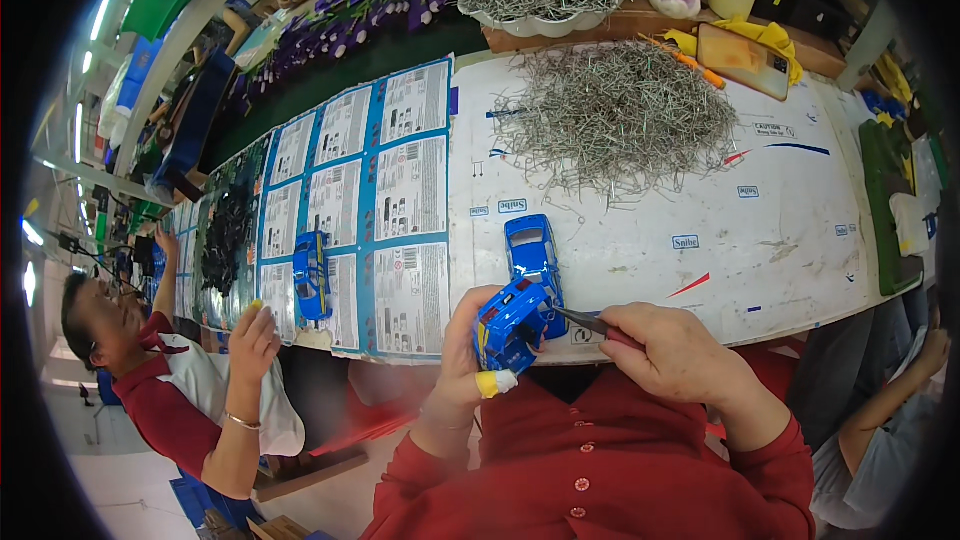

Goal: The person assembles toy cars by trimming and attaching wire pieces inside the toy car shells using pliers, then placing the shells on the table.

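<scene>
Co-worker's side: at the worktable's left stretch, a person in a maroon-and-white shirt (pixel 195 395) raises a hand (pixel 256 342) near the near edge; a loose heap of glossy black parts (pixel 230 235) lies beyond.
Printed sheets: flat blue sheets with white panels (pixel 412 190) cover the middle stretch — a shiny blue toy car (pixel 311 277) rests on them toward the near edge.
Left hand: the left hand (pixel 462 345), one digit tipped in yellow and white wrap, curls its fingers around a glossy blue toy car body (pixel 512 325), tilted, at the near edge.
Second car: a smooth blue toy car with pale windows (pixel 532 248) sits just beyond on the white-covered worktable (pixel 800 260); contact with the held body cannot be told.
Wire heap: thin, bent silvery wires (pixel 620 120) tangle near the far edge, below a scalloped white bowl (pixel 535 26) of similar wires.
Right hand: the right hand (pixel 672 352) has its fingers pressed round a slim dark metal tool with a reddish handle (pixel 617 333) — its narrow tip at the held body.
Right edge: a flat green tray (pixel 884 215).
</scene>
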### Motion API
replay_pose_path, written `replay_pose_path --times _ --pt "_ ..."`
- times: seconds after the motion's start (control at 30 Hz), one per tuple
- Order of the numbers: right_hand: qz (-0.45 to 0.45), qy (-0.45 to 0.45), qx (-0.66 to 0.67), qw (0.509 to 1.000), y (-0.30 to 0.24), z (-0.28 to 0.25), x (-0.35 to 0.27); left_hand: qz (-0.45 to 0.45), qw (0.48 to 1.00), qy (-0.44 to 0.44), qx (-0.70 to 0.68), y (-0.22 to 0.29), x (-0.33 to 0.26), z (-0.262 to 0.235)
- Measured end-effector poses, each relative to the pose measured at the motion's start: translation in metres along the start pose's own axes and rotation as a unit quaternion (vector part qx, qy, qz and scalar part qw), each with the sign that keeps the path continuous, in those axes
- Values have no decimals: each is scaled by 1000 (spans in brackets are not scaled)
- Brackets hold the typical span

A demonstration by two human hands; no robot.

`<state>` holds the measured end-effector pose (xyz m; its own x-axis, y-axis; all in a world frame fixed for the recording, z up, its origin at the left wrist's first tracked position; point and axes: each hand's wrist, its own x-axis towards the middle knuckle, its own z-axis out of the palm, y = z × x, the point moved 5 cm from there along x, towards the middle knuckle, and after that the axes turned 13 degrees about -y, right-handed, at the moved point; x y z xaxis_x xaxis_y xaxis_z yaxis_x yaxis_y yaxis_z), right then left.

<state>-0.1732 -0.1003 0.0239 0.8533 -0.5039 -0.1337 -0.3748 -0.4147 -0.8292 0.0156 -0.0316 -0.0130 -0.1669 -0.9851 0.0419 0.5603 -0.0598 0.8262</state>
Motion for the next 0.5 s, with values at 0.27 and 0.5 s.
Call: replay_pose_path --times 0.27,0.5 --pt "-11 2 12 1000 -2 6 1 139 990 33 -11 6 6 -13" --pt "-55 19 14 998 -10 26 6 156 985 44 -65 4 6 -13"
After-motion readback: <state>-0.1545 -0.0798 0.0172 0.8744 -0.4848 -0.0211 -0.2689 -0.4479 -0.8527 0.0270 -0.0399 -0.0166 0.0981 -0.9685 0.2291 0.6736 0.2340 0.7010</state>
